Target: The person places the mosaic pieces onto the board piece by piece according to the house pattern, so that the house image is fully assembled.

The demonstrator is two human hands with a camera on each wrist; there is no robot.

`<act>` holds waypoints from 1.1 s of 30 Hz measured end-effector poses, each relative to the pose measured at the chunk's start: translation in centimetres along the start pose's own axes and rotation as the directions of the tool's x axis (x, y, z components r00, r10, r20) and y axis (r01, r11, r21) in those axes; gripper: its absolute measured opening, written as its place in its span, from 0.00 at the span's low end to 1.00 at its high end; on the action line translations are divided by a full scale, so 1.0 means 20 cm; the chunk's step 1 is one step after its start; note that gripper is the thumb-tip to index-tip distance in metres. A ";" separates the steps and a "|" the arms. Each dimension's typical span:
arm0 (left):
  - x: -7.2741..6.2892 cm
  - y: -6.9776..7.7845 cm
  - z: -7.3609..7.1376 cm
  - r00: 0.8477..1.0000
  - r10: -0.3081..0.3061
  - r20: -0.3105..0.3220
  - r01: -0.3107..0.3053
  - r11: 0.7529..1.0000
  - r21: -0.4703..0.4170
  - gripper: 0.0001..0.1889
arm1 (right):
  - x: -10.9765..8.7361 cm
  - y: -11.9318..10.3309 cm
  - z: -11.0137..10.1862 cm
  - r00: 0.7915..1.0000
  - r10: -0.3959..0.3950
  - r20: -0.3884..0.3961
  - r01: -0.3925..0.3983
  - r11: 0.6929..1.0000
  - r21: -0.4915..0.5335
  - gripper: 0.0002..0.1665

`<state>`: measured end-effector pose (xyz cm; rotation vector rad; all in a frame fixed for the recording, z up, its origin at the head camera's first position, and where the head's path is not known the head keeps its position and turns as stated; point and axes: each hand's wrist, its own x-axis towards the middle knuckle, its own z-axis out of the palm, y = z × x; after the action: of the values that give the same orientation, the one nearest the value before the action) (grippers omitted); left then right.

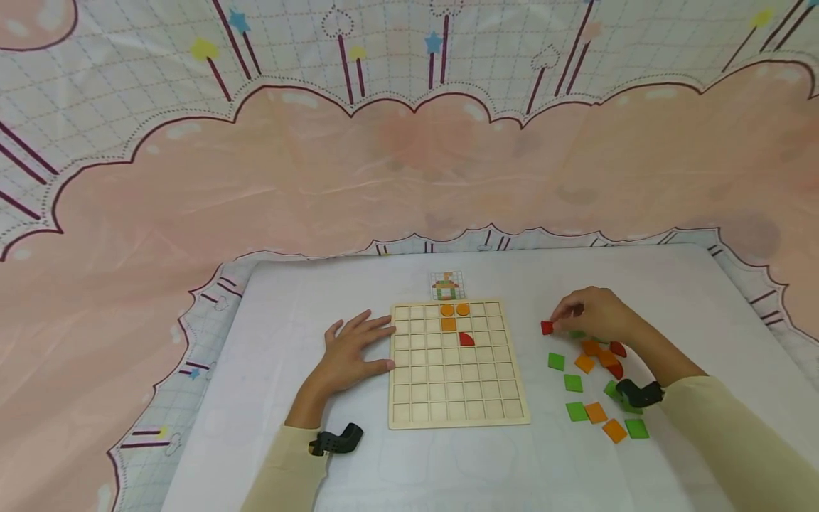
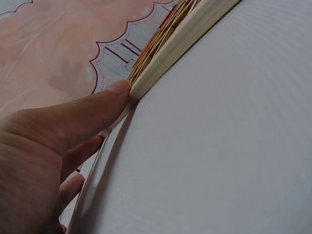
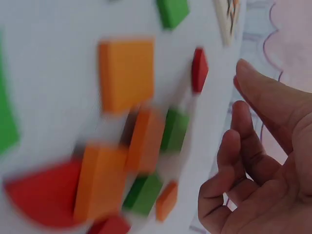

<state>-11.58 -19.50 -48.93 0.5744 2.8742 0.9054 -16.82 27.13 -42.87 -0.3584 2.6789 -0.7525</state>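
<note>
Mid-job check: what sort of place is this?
Probably a tabletop set up for play or recording, indoors by the look of it: a white table, a grid board with coloured tiles, and a cartoon-printed backdrop.

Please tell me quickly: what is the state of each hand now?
Left hand: open, touching the pale rectangular wooden grid board.
Right hand: open, holding nothing, beside a small flat red piece.
</note>
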 end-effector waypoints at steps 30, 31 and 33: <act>0.00 -0.02 0.01 1.000 0.020 -0.011 -0.020 1.000 0.000 0.35 | -0.02 0.17 -0.04 0.998 0.017 0.066 -0.014 0.999 -0.053 0.14; 0.00 -0.02 0.01 1.000 0.020 -0.012 -0.020 1.000 0.000 0.35 | -0.01 0.17 -0.04 0.998 0.014 0.065 -0.011 0.999 -0.048 0.13; 0.00 -0.02 0.01 1.000 0.020 -0.011 -0.019 1.000 0.002 0.35 | -0.01 0.16 -0.04 0.998 0.012 0.062 -0.010 0.999 -0.031 0.11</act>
<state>-11.70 -19.71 -49.33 0.6005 2.8845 0.9117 -17.42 30.12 -43.96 -0.3682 2.6346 -0.6864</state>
